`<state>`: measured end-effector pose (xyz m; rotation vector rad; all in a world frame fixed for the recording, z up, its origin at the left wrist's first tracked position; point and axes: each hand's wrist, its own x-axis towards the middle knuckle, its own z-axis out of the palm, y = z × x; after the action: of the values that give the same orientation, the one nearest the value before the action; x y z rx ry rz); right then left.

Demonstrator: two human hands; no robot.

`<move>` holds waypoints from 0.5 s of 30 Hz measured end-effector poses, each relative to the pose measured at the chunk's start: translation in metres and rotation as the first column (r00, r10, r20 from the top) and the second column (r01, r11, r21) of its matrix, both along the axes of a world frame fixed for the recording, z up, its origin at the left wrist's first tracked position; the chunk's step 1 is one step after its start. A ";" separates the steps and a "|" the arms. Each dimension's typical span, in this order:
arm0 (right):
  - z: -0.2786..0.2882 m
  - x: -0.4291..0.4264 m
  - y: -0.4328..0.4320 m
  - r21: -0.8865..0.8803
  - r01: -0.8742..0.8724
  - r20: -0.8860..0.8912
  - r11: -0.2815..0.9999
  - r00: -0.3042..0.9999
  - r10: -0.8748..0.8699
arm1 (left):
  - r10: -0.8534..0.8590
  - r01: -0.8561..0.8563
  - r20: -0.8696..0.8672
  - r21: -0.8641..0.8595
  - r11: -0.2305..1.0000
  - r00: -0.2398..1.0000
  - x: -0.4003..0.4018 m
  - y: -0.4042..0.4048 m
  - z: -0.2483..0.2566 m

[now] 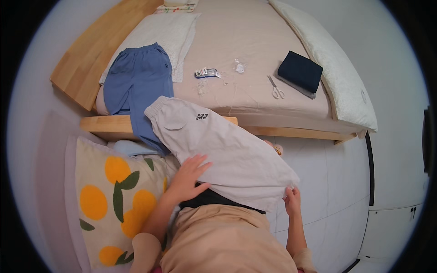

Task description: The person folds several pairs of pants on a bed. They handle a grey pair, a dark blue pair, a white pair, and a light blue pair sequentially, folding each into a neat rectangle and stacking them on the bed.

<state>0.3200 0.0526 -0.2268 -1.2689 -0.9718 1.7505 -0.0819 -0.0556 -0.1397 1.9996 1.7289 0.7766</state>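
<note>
Light grey trousers [222, 150] with a gathered waistband and a small dark print drape across my lap. Their waist end reaches over the wooden bed edge. At the right, my right hand [292, 200] pinches the leg hem between thumb and fingers. My left hand [193, 177] lies palm down with its fingers spread at the near edge of the cloth; whether it presses on it I cannot tell. Partly under the waistband are blue trousers [138, 76], laid from the bed down over its edge.
A cushion with orange fruit [112, 204] stands at my left. On the bed [239, 37] lie white-handled scissors [276, 89], folded dark clothing [300, 73], a small sewing-kit-like case [207, 73], loose thread [251, 97] and crumpled clear plastic [240, 66]. A rolled white quilt [341, 75] lines the right side.
</note>
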 end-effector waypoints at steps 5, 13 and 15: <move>-0.005 -0.015 -0.038 -0.084 -0.076 -0.222 0.994 0.974 0.056 | -0.223 0.239 -0.123 0.138 0.961 0.967 0.075 0.056 -0.021; -0.010 -0.017 -0.074 -0.082 -0.181 0.205 0.980 0.959 0.195 | -0.258 0.301 -0.243 0.163 0.940 0.935 0.100 0.095 -0.046; 0.006 -0.009 -0.083 -0.009 -0.175 0.213 0.985 0.962 0.173 | -0.277 0.322 -0.233 0.185 0.928 0.932 0.099 0.098 -0.049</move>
<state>0.3111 -0.0302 -0.2206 -1.4235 -1.2457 1.7632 0.0170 0.0420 -0.1888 2.4988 1.4325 0.7040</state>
